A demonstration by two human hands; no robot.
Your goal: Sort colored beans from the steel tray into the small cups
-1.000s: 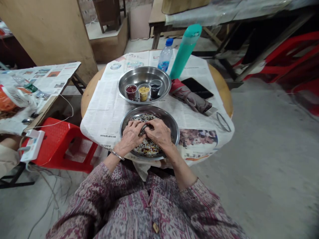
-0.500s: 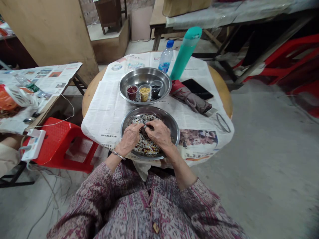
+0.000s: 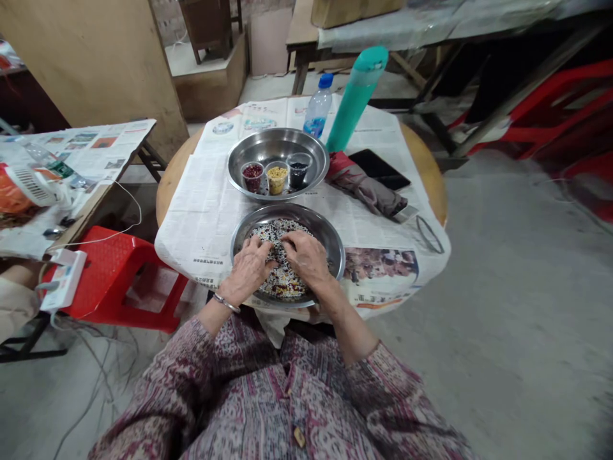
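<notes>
A steel basin [image 3: 339, 252] in front of me holds mixed grains [image 3: 282, 281], white, black, yellow and dark red. Over its left side is my left hand [image 3: 248, 263], thumb apart from the bent fingers, fingertips at the grains. My right hand [image 3: 306, 255] is across from it, its fingers curled together at the grains; whatever they may pinch is too small to see. Behind stands a second steel basin [image 3: 239, 150] with three clear cups inside: a cup of dark red beans [image 3: 252, 177], a cup of yellow grains [image 3: 276, 177] and a cup of black beans [image 3: 297, 174].
Newspaper [image 3: 191, 211] covers the round table. Toward the back right stand a water bottle [image 3: 318, 108] and a tall green bottle [image 3: 357, 96]. A folded umbrella [image 3: 366, 188] lies beside a dark tablet [image 3: 380, 169]. On the left, a red stool [image 3: 110, 275] carries a power strip [image 3: 67, 281].
My hands have moved apart from where their fingertips met over the basin. The left has spread its thumb and drawn slightly left; the right stays near its place.
</notes>
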